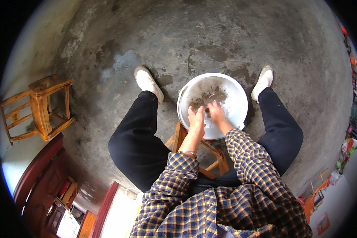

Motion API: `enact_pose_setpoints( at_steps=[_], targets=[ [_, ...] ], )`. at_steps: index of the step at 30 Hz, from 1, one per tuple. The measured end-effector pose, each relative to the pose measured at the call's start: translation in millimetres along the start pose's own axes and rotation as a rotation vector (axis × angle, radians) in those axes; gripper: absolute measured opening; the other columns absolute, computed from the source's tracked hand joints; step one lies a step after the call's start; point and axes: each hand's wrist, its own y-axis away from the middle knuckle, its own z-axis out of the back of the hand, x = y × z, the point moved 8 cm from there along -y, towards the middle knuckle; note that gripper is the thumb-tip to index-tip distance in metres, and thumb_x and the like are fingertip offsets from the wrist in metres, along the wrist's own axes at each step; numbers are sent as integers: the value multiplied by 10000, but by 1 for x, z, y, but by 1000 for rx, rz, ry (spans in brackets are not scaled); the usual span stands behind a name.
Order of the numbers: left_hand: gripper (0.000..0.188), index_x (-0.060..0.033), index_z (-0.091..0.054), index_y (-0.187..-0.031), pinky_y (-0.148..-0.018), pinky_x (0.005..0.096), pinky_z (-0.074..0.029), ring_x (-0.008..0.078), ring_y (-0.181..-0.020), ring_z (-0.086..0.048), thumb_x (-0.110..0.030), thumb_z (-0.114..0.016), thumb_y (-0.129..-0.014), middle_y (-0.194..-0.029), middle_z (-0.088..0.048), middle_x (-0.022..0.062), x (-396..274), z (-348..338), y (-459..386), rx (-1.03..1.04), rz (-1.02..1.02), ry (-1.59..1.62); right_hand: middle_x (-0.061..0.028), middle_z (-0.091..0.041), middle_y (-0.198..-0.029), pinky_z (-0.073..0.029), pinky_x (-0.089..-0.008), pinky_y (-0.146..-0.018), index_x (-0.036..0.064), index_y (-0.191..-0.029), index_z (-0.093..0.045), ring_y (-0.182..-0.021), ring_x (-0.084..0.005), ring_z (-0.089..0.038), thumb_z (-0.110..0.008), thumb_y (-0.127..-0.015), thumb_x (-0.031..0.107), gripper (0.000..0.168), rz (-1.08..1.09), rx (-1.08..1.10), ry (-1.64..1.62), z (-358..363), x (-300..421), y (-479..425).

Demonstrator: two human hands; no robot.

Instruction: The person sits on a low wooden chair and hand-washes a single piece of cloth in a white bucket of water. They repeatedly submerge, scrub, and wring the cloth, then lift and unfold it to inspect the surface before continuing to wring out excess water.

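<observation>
A round white bucket [235, 98] stands on the floor between my feet, with murky, sudsy water [209, 89] in it. Over its near side is my left hand [197, 117], thumb and fingers apart, nothing visible in it. My right hand [216, 113] is beside it, a little to the right, blurred and bent downward over the water. Whether it holds anything cannot be made out. Something small and dark shows between the two hands.
Under and in front of me is a wooden stool frame [180, 136], close to the bucket's near edge. A wooden chair [41, 110] is at the left by the wall. A dark red wooden door [41, 166] is at the lower left. Various items line the far right.
</observation>
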Motion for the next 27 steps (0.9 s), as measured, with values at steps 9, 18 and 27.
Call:
enact_pose_setpoints(
  at_steps=[9,18,27],
  targets=[
    [703,-123,-243,-1430,-884,678,-408,427,-1237,-403,-430,-567,-886,-1439,-336,185,9,-27,11,124,111,295,-1,-601,-834,-444,-234,-717,24,-902,-618,-788,-92,-539,-600,-854,-14,63,-186,99,-973,80,37,44],
    [342,-55,-571,-1073,-669,361,-535,236,-781,-625,-343,-582,-888,-905,-647,113,5,-59,-3,634,-99,390,-116,-639,-710,-500,-330,-638,57,-841,-599,-655,-217,-634,-743,-766,274,271,-17,-144,-573,190,160,165],
    [234,2,-568,-1098,-639,343,-523,204,-739,-621,-78,-501,-888,-909,-632,113,0,-48,9,493,-227,358,-168,-633,-705,-466,-474,-605,68,-791,-580,-681,-396,-620,-619,-826,255,194,-197,-460,-348,173,115,106]
  ],
)
